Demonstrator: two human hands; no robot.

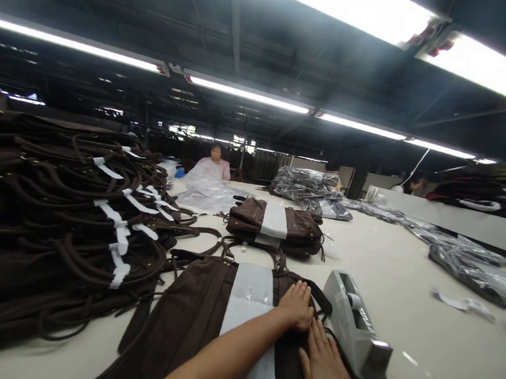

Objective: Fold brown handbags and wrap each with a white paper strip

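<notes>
A dark brown handbag (202, 301) lies flat on the table in front of me, its handles pointing away. A wide white strip (250, 293) runs lengthwise over its middle. My left hand (297, 305) reaches across the strip and rests flat on the bag's right part, fingers stretched out. Beside it, my right hand (325, 356) lies with straight fingers along the bag's right edge. Neither hand grasps anything visible. A grey tape dispenser (356, 329) stands close to the right of my hands.
Brown bags with white tags are piled high in a stack (60, 216) at left. Further brown bags (276, 226) with a white band lie ahead. Plastic-wrapped packs (307, 187) and clear plastic sheets (212, 192) are at the back, near a seated person (215, 164). A label roll (478, 308) lies right.
</notes>
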